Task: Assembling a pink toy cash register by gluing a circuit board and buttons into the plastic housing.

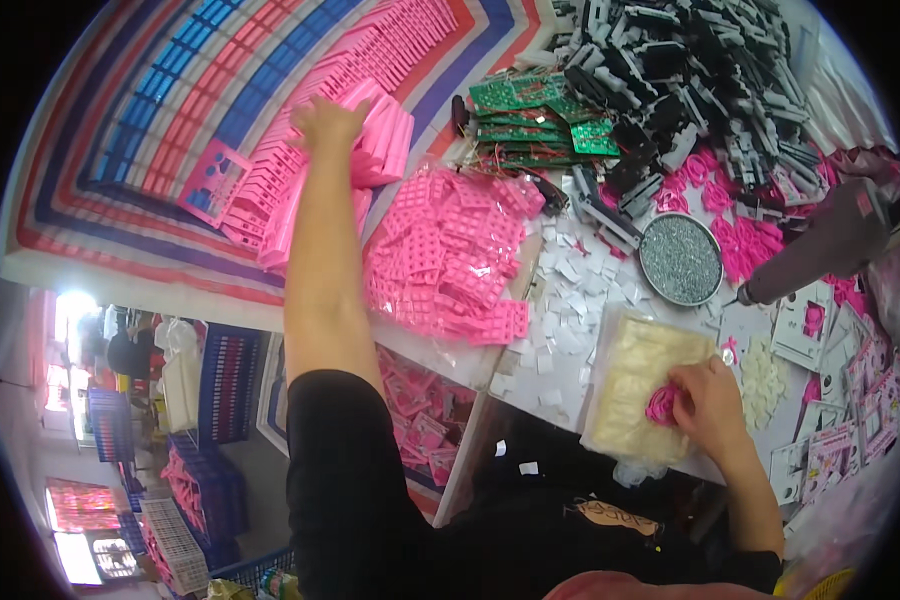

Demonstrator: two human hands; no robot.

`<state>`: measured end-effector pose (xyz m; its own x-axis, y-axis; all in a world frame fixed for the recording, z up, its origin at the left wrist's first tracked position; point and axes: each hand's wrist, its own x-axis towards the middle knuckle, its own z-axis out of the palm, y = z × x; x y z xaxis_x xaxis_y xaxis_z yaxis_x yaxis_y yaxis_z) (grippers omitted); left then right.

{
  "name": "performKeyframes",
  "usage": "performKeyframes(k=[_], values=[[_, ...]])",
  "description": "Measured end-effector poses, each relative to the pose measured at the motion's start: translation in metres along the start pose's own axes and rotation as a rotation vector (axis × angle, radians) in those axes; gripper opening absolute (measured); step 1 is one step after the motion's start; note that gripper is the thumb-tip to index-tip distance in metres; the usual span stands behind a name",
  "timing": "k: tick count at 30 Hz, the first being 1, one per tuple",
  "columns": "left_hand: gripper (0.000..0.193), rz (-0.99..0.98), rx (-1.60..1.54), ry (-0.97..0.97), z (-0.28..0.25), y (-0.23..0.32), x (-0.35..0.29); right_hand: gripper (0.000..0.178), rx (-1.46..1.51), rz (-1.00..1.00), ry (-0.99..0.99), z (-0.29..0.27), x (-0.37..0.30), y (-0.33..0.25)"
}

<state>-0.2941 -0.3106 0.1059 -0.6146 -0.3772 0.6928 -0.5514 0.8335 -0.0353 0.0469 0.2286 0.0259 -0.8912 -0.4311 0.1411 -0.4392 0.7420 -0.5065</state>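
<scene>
My left arm reaches far forward, and my left hand (328, 125) is closed over pink plastic casings (375, 135) standing in a long, tight row. Its fingertips are partly hidden among them. Close to my body, my right hand (710, 405) pinches a small coil of pink cord (662, 405). That coil rests against a cream-coloured padded sheet (635, 370) in clear wrapping on the worktable. Between my hands lies a clear bag of pink keypad-like pieces (445, 250).
A dark electric screwdriver (820, 245) points at a round tin of small screws (680, 260). Green circuit boards (535, 115) and a heap of black-and-grey mechanisms (690, 80) lie farther back. White paper squares (565, 300) are scattered; printed panels (860, 390) lie at right.
</scene>
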Motion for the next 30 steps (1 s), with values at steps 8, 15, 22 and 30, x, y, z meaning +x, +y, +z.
performKeyframes(k=[8, 15, 22, 30], values=[[0.042, 0.119, -0.204, -0.196, -0.014, -0.036, 0.026, 0.034, 0.004, -0.034, -0.049, 0.001, -0.006, 0.013], [0.030, 0.759, -0.806, 0.182, -0.213, 0.046, -0.157, 0.044, 0.216, -0.050, 0.274, -0.037, 0.007, -0.018], [0.045, 1.099, -1.396, -0.395, -0.304, 0.062, -0.334, 0.042, 1.454, 0.212, 0.243, -0.025, -0.012, -0.042], [0.091, 0.185, -1.816, -1.349, -0.315, 0.061, -0.348, 0.046, 1.310, 0.340, -0.131, -0.033, -0.056, -0.019]])
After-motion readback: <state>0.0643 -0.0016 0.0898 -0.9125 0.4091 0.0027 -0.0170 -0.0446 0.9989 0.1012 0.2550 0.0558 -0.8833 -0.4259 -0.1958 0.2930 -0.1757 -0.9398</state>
